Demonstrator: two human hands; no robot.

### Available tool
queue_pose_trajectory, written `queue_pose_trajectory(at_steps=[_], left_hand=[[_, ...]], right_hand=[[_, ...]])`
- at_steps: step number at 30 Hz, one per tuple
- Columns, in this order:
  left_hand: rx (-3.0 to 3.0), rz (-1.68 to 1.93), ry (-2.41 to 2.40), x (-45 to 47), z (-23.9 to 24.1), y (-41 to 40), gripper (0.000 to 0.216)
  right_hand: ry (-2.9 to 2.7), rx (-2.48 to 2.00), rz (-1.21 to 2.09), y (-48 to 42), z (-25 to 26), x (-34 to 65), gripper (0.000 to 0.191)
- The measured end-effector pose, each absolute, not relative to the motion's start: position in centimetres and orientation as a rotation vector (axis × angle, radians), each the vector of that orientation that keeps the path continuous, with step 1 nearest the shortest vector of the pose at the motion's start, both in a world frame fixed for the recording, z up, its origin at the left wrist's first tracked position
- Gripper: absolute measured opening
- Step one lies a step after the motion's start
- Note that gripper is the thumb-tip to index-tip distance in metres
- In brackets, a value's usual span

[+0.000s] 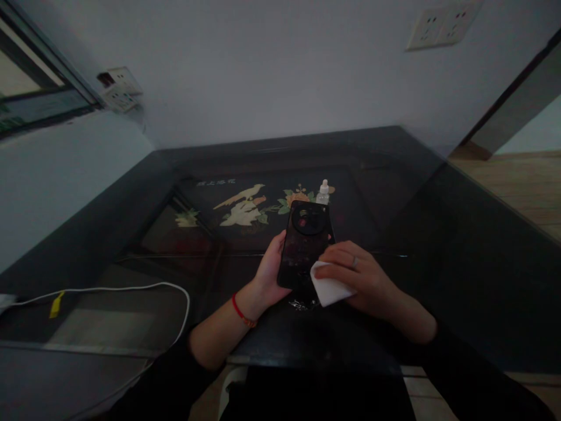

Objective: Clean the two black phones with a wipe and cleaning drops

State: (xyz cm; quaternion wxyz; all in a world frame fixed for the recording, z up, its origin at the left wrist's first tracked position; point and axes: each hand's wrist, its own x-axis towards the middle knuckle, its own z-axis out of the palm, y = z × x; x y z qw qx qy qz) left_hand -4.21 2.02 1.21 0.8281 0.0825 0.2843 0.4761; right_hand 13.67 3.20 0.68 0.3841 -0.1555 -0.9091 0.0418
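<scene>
My left hand (268, 270) grips a black phone (304, 242) by its left edge, back side up, with the round camera ring toward the far end. My right hand (362, 275), a ring on one finger, pinches a white folded cloth (329, 287) and presses it against the phone's lower right part. A red cord circles my left wrist. Both hands hover just above the dark table.
A small clear dropper bottle (323, 193) stands just beyond the phone. The dark glass-topped table (438, 245) has a bird and flower inlay (245, 204). A white cable (131, 287) loops at the left. Wall sockets (119, 90) sit in the far corner.
</scene>
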Motion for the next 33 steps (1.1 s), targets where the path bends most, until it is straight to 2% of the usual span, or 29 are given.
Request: queue_pose_trajectory(at_steps=[3,9,19,25,30,33], left_hand=[[0.210,1.011,0.532,-4.5,1.0,2.3,0.057],[0.197,1.024,0.644,-4.2,0.5,1.9,0.047],[0.167,0.895,0.760,-2.8,-0.9,1.1,0.045],[0.207,0.931,0.759,-2.9,-0.1,1.2,0.050],[0.193,0.946,0.781,-3.0,0.2,1.2,0.049],[0.200,0.932,0.761,-3.1,-0.2,1.2,0.050]], right_hand=[[-2.358,-0.290,0.104,2.7,0.7,13.4,0.016],[-2.280,-0.569,0.051,4.0,0.2,14.2,0.022],[-2.266,-0.481,-0.033,2.4,-0.3,12.1,0.017],[-2.333,-0.194,0.044,1.3,-0.3,10.9,0.018],[-2.262,-0.437,0.004,2.1,-0.5,11.6,0.015],[-2.303,-0.347,0.008,1.8,-0.5,11.4,0.015]])
